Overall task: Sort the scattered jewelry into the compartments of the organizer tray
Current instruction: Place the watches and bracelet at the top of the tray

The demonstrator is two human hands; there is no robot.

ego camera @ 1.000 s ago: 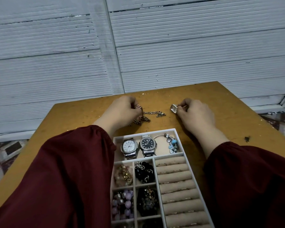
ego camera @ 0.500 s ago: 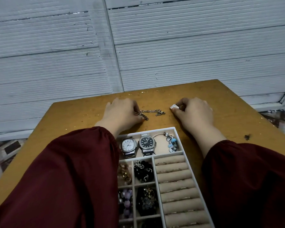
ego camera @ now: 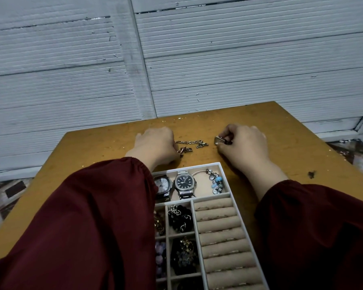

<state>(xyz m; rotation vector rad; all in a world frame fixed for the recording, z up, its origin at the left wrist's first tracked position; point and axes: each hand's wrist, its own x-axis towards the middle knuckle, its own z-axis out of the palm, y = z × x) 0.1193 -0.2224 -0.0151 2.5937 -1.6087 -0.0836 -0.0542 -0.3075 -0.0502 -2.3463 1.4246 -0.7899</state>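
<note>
Left hand (ego camera: 155,143) curled on chain bracelet (ego camera: 190,142), right hand (ego camera: 245,143) pinching small silver piece (ego camera: 218,140)

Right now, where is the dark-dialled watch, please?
In the head view, the dark-dialled watch lies in the far compartment of the organizer tray, between the white-dialled watch on its left and the charm bracelet on its right.

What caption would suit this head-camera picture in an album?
Sorting jewelry: the left hand holds a chain, the right hand pinches a silver piece, beyond the organizer tray.
</note>
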